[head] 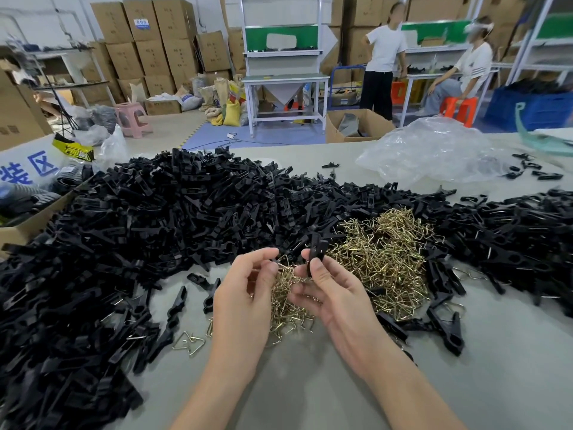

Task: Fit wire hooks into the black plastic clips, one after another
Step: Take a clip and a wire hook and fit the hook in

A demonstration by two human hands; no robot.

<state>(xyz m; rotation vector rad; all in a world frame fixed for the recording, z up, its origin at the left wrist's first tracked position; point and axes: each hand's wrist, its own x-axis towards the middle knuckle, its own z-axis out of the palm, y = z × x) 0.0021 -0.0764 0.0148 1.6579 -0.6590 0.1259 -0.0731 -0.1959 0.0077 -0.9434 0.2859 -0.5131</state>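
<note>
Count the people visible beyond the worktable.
2: a standing person right of the white bench, and a seated person on the orange stool farther right. Others may be hidden.

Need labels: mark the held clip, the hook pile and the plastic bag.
held clip (317, 248), head view, upper body.
hook pile (384, 252), head view, its middle.
plastic bag (434, 150), head view, crumpled middle.

You hold one black clip (316, 248) upright in your right hand (336, 294), over the near left edge of the brass-coloured wire hook pile (383, 259). Your left hand (245, 294) pinches a single hook (284, 262) beside it. A deep heap of black clips (173, 218) lies left of and behind that pile. Wired clips (511, 243) lie to its right.
</note>
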